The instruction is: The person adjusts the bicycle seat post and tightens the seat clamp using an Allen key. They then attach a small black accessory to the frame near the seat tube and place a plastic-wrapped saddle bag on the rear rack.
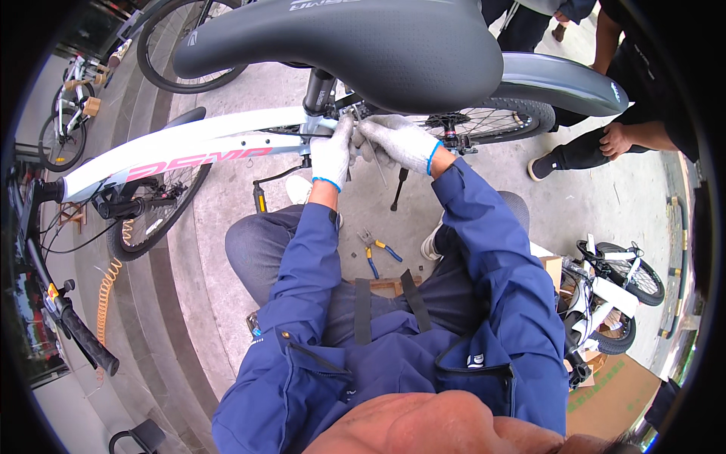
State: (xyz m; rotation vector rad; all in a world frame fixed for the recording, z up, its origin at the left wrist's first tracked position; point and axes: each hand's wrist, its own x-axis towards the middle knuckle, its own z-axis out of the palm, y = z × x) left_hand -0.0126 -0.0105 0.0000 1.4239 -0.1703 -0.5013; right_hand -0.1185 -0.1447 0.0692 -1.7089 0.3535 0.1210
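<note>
A white bicycle frame (204, 144) with pink lettering stands before me, its black saddle (355, 53) high above the seat post (319, 92). Both my hands wear white knit gloves with blue cuffs. My left hand (330, 157) is closed against the frame just below the seat post, fingertips pinched at the joint. Close beside it, my right hand (402, 142) is also closed, its fingertips meeting the left's. Thin metal pieces show under the right fingers, and a slim rod (382, 172) hangs down there. What each hand pinches is too small to make out.
Pliers with blue and yellow handles (378, 251) lie on the concrete between my feet. The kickstand (398, 191) and pedal (260, 198) stick out below the frame. People stand at the upper right beside the rear wheel (522, 119). Another bicycle (605, 299) and cardboard (616, 393) lie at right.
</note>
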